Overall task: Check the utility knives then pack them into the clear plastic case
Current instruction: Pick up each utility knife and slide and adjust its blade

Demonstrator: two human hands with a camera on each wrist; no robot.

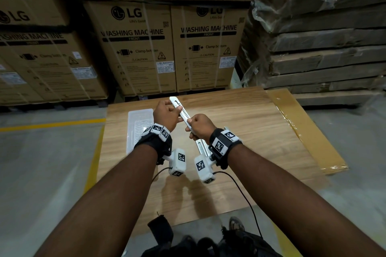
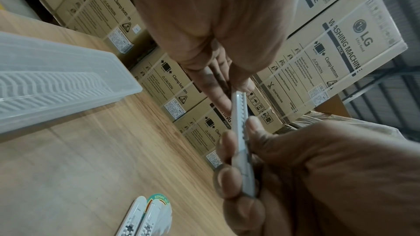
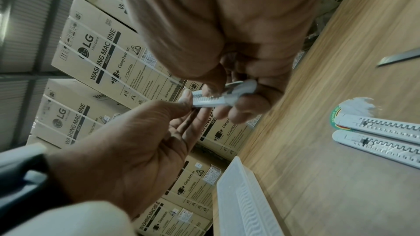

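Note:
I hold a white utility knife (image 1: 182, 111) in both hands above the wooden table (image 1: 250, 131). My left hand (image 1: 173, 109) pinches its far end and my right hand (image 1: 193, 129) grips its near end. In the left wrist view the knife (image 2: 241, 132) stands edge-on, with my right hand's fingers (image 2: 229, 173) wrapped round it. From the right wrist, the knife's (image 3: 218, 100) toothed slider track shows. Two more white knives (image 3: 377, 134) lie side by side on the table, partly hidden under my right wrist in the head view. The clear plastic case (image 1: 139, 125) lies open to the left.
A grey metal strip (image 3: 397, 58) lies on the table beyond the two knives. Stacked cardboard washing machine boxes (image 1: 135, 44) stand behind the table. Wrapped flat cartons (image 1: 323, 48) are piled at the right. A yellow floor line (image 1: 52, 125) runs at the left.

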